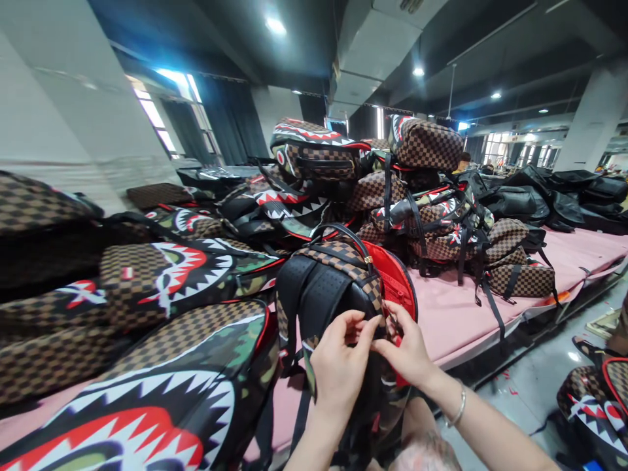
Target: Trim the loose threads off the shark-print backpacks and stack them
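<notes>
A brown-and-black checkered backpack (360, 265) stands upright in front of me, with black padded straps toward me. Its main compartment is unzipped, and the red lining (385, 261) shows on the right. At the bag's right-hand edge, my left hand (343, 356) pinches with thumb and forefinger pressed together. Close beside it, nearly touching, my right hand (405, 343) pinches the same edge near the red opening. My fingers hide the exact bit of edge or zipper between them. A bracelet (458, 405) circles my right wrist.
Backpacks with shark-mouth prints (191, 275) crowd the left, and a tall pile of checkered bags (432, 147) rises behind. Black bags (520, 199) lie farther right on the pink-covered table (451, 327). Another backpack (596, 405) is at the lower right, near the floor (544, 366).
</notes>
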Tool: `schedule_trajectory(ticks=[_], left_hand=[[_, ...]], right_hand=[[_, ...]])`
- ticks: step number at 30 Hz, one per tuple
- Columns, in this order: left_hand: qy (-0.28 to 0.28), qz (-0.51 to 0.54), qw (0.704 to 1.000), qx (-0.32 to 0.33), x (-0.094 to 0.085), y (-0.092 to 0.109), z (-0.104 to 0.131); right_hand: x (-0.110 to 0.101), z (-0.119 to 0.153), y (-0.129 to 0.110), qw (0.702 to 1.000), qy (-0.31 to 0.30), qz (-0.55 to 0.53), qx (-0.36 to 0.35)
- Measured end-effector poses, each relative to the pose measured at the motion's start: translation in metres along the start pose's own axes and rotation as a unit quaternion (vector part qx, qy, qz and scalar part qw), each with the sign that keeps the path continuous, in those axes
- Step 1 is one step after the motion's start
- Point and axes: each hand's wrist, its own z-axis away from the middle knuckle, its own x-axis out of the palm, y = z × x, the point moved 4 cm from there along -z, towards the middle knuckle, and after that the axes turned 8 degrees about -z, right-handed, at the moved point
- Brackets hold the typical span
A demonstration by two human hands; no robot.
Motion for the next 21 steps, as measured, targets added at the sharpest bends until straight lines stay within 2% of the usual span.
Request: schedule_trajectory(ticks=[2, 6, 9, 12, 14, 16, 18, 21], left_hand=[[0.016, -0.052, 0.998, 0.025, 0.003, 0.005, -0.002], [-0.008, -0.087, 0.995, 0.054, 0.006, 0.012, 0.001], [-0.009, -0.077, 0.996, 0.048, 0.003, 0.013, 0.007], [0.007, -0.005, 1.000, 0.012, 0.000, 0.011, 0.010], [-0.029, 0.080, 0.996, -0.026, 0.001, 0.010, 0.009], [-0.093, 0.137, 0.985, -0.054, 0.002, 0.011, 0.004], [-0.139, 0.120, 0.982, -0.053, -0.002, 0.013, -0.003], [-0.130, 0.018, 0.991, -0.003, -0.021, 0.019, -0.018]], right_hand=[[0.011, 0.003, 0.009, 1.000, 0.014, -0.026, 0.010], [0.015, 0.007, 0.018, 0.996, 0.033, -0.073, 0.029], [0.012, 0.007, 0.018, 0.995, 0.028, -0.083, 0.040], [0.009, 0.009, 0.016, 0.995, 0.040, -0.067, 0.055], [0.010, 0.010, 0.014, 0.995, 0.045, -0.062, 0.060], [0.012, 0.012, 0.012, 0.996, 0.040, -0.061, 0.055], [0.013, 0.013, 0.010, 0.997, 0.037, -0.050, 0.048], [0.013, 0.016, 0.006, 0.998, 0.038, -0.027, 0.047]])
